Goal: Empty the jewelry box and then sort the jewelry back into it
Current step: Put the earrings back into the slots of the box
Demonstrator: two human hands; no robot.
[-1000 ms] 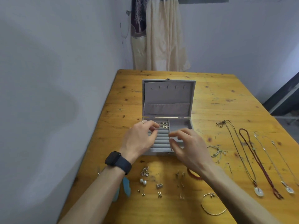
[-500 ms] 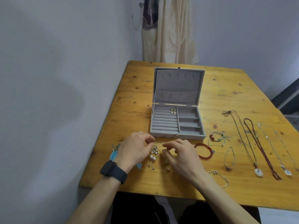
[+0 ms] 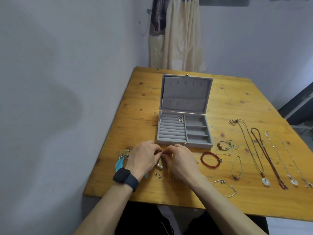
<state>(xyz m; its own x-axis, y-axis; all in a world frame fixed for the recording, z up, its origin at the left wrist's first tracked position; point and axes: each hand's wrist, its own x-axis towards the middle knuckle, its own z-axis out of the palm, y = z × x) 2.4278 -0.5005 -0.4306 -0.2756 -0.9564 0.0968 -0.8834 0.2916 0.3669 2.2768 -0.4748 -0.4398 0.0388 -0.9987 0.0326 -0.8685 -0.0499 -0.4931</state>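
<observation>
Grey jewelry box (image 3: 171,133) holds one earring pair (image 3: 180,118); refilling is barely begun. Left hand (image 3: 144,158) and right hand (image 3: 182,160) pinch, grip narrow, a hidden small piece, probably box-bound next.

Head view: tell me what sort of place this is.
Probably a plain room in a home: a wooden table stands beside a bare pale wall, a cream curtain hangs in the corner behind it, and a grey jewelry box sits open on the table with necklaces beside it.
</observation>
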